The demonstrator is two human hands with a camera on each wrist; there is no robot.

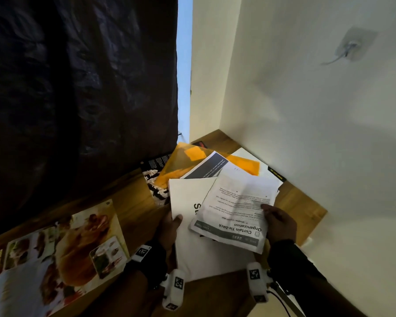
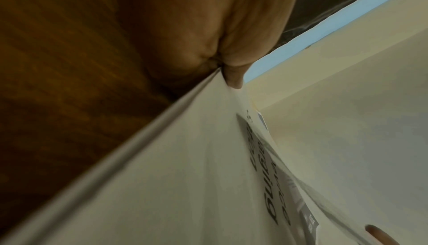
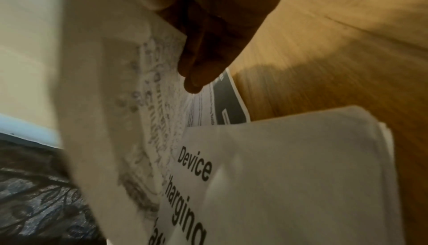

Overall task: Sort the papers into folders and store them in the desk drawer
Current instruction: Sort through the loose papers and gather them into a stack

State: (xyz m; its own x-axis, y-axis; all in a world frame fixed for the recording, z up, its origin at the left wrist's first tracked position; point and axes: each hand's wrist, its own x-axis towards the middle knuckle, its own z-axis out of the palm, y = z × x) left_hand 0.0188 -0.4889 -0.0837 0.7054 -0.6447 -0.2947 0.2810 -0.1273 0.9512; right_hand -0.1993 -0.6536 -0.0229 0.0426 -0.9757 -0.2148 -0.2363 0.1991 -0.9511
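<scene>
Left hand [image 1: 169,227] pinches the left edge of the white paper stack [image 1: 197,248], thumb on top, stack lying mid-counter [image 1: 306,202] near the front edge; right hand [image 1: 278,221] pinches the printed sheet [image 1: 236,211] headed "Curtain Tie-back Organization" by its right edge, lifted over the stack. Orange folder [image 1: 183,163] sits behind them toward the back corner by the wall, partly under other papers. Photo magazine [image 1: 60,252] lies at the counter's left end

Black sleeves [image 1: 306,277], black wrist straps [image 1: 151,259] and white marker-tagged wrist cameras [image 1: 256,282].
</scene>
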